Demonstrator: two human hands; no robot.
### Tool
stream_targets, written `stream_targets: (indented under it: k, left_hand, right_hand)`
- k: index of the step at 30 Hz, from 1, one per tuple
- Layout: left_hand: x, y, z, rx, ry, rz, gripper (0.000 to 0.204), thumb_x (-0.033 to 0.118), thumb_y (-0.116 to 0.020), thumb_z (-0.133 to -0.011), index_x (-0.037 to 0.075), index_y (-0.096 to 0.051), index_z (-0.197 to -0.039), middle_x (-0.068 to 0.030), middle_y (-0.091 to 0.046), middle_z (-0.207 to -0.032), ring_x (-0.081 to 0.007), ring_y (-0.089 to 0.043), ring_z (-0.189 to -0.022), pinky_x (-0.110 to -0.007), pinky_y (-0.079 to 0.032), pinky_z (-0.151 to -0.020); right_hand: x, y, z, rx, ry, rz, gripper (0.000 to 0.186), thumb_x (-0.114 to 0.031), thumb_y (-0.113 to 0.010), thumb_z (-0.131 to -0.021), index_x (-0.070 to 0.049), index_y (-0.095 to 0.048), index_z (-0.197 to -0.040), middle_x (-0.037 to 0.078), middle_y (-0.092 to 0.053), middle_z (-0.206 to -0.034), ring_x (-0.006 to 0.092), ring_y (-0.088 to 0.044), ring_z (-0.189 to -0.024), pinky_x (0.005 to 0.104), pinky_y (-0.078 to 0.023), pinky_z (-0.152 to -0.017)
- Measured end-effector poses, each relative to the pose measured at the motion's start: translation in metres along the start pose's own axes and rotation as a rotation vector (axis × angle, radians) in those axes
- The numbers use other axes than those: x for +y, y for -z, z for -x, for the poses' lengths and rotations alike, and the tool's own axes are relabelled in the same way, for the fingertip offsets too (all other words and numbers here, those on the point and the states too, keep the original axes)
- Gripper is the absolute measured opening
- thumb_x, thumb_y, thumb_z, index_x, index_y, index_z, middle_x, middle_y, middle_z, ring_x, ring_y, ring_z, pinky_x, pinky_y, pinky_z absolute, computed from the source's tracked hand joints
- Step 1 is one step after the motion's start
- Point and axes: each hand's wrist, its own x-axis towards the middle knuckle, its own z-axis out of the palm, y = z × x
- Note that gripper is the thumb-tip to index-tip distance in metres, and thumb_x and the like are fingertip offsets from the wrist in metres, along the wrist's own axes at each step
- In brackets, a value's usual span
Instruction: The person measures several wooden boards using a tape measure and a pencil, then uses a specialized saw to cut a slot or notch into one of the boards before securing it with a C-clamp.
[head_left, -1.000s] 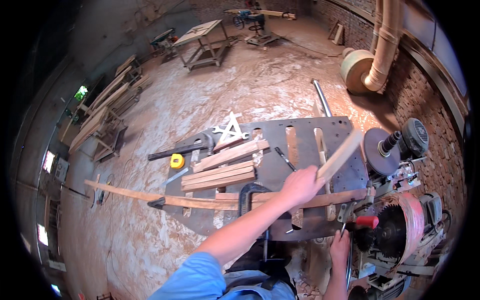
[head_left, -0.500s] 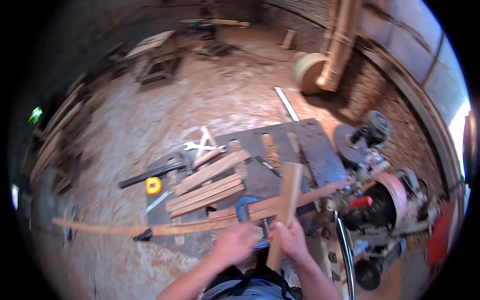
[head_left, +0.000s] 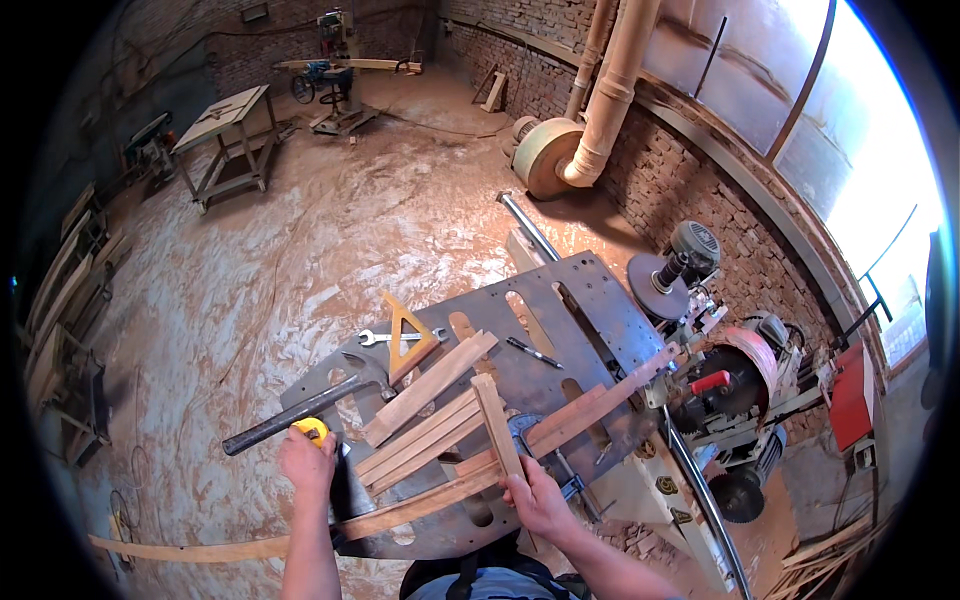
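Observation:
My left hand is closed around a yellow tape measure at the left edge of the metal table. In my right hand is a short wooden board, gripped near its lower end and tilted over the table. Below it, a long thin wooden strip runs across the table and far past its left edge. A blue clamp sits on the strip beside the board. Several cut wooden pieces lie between my hands.
A hammer, a wrench, a wooden triangle square and a pen lie on the table. To the right stand a motor with a disc and a saw machine. A metal rail runs along the near right side.
My left hand has moved left from near the clamp and taken hold of the tape measure. The board in my right hand has shifted left and tilted the other way. The view has shifted too.

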Motion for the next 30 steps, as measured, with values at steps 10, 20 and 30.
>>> stream_targets:
  k: [10, 20, 30]
  left_hand:
    - [-0.002, -0.008, -0.011, 0.040, 0.084, 0.431, 0.048, 0.027, -0.070, -0.083, -0.002, -0.054, -0.118, -0.0208, -0.066, -0.108, -0.0358, -0.064, -0.102, -0.046, -0.053, -0.086]
    - [0.028, 0.104, 0.145, -1.055, 0.407, 2.088, 0.049, 0.042, -0.050, -0.101, 0.009, -0.050, -0.137, -0.0201, -0.065, -0.115, -0.0407, -0.069, -0.094, -0.057, -0.062, -0.066]
    - [0.132, 0.115, 0.192, -0.944, -0.321, 0.711, 0.078, 0.040, -0.073, -0.083, 0.007, -0.044, -0.147, -0.0202, -0.065, -0.123, -0.0333, -0.064, -0.113, -0.040, -0.051, -0.096]
  right_hand:
    - [0.034, 0.000, -0.001, 0.004, 0.063, -0.011, 0.046, -0.018, -0.063, -0.097, 0.005, -0.050, -0.135, 0.019, -0.067, -0.107, 0.0234, -0.066, -0.094, 0.0359, -0.052, -0.086]
    - [0.008, 0.024, 0.003, -0.395, -0.101, -0.370, 0.030, -0.010, -0.059, -0.095, 0.004, -0.051, -0.120, 0.013, -0.067, -0.113, 0.0140, -0.065, -0.085, 0.0289, -0.056, -0.074]
    - [0.017, 0.022, 0.008, -0.605, -0.226, -0.269, 0.031, -0.019, -0.062, -0.099, 0.001, -0.055, -0.121, 0.006, -0.065, -0.096, 0.0093, -0.063, -0.079, 0.0237, -0.054, -0.064]
